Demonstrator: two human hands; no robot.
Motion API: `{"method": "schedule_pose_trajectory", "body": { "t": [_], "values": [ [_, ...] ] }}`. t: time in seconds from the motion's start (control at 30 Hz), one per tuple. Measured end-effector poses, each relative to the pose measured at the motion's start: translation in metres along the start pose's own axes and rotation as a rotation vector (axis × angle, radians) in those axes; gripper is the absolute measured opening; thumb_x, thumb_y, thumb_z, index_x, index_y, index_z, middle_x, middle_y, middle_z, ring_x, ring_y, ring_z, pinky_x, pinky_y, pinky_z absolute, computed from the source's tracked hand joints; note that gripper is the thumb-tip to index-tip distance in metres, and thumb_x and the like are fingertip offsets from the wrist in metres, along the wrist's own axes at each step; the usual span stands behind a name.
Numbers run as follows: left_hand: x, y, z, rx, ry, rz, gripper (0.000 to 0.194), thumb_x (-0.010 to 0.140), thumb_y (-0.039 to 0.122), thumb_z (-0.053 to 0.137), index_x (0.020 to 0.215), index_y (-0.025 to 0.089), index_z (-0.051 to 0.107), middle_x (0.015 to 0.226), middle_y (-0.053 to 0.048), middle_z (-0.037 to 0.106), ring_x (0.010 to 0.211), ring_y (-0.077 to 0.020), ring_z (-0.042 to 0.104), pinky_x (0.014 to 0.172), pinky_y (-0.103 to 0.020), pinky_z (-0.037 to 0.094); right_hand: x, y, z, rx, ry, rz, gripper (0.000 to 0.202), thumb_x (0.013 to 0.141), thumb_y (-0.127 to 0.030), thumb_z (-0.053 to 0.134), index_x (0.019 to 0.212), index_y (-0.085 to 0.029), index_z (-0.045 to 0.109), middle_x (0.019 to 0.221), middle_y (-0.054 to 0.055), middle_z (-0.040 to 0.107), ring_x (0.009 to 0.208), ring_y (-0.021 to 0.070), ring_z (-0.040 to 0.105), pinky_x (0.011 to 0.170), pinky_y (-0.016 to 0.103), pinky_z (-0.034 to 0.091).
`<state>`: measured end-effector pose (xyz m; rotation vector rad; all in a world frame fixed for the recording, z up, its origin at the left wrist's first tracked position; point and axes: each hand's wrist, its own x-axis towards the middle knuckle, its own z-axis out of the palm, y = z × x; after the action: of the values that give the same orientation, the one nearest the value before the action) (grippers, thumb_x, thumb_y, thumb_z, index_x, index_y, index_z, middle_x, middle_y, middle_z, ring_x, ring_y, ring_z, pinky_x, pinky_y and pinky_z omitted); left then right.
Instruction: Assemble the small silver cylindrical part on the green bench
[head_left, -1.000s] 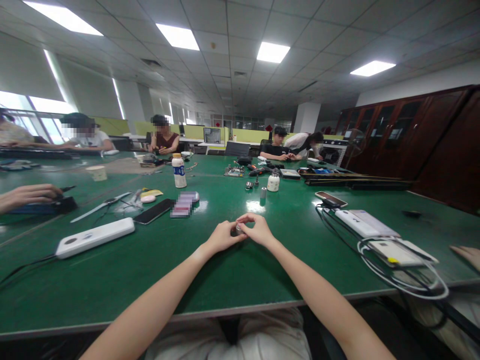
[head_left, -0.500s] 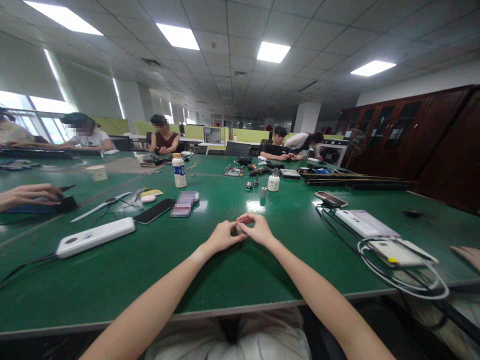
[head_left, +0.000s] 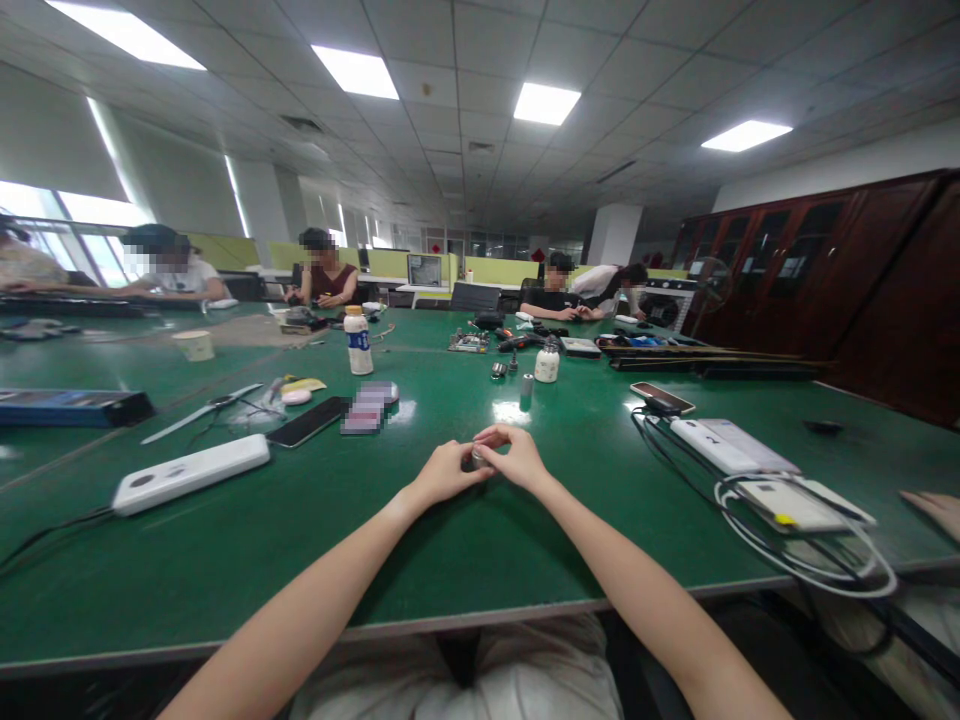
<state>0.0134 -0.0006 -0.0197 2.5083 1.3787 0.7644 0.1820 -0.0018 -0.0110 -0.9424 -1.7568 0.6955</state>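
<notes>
Over the green table [head_left: 300,540], my left hand [head_left: 448,470] and my right hand [head_left: 516,458] meet at the fingertips. Both are closed around a small silvery metal piece [head_left: 478,457], mostly covered by the fingers. Beyond them a small metal cylinder [head_left: 527,390] stands upright. Just behind it are a white patterned jar [head_left: 547,362], a dark small fitting [head_left: 514,362] and small shiny metal parts [head_left: 498,371].
Left lie a white power strip [head_left: 191,476], a black phone [head_left: 309,422] and a blue box [head_left: 67,408]; a bottle [head_left: 358,342] stands behind. Right are white devices [head_left: 735,447] with looped cables [head_left: 724,500] and another person's hand [head_left: 934,512]. People sit across the table.
Another person's hand at the left has left the blue box and gone out of view. My hands stay in nearly the same place and hold.
</notes>
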Motion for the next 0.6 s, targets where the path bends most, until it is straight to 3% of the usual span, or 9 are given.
{"method": "schedule_pose_trajectory", "body": {
  "t": [0.6],
  "values": [
    [0.0001,0.0004,-0.0006,-0.038,-0.002,-0.004,0.039,0.08,0.053,0.065,0.092,0.017,0.073,0.082,-0.008,0.072,0.078,-0.0252,0.065,0.07,-0.03,0.044,-0.0007,-0.0019,-0.0008,-0.015,0.007,-0.01,0.012,0.076,-0.025,0.068,0.086,-0.019,0.072,0.081,0.004,0.076,0.077,0.0191,0.072,0.076,0.033,0.057]
  ]
}}
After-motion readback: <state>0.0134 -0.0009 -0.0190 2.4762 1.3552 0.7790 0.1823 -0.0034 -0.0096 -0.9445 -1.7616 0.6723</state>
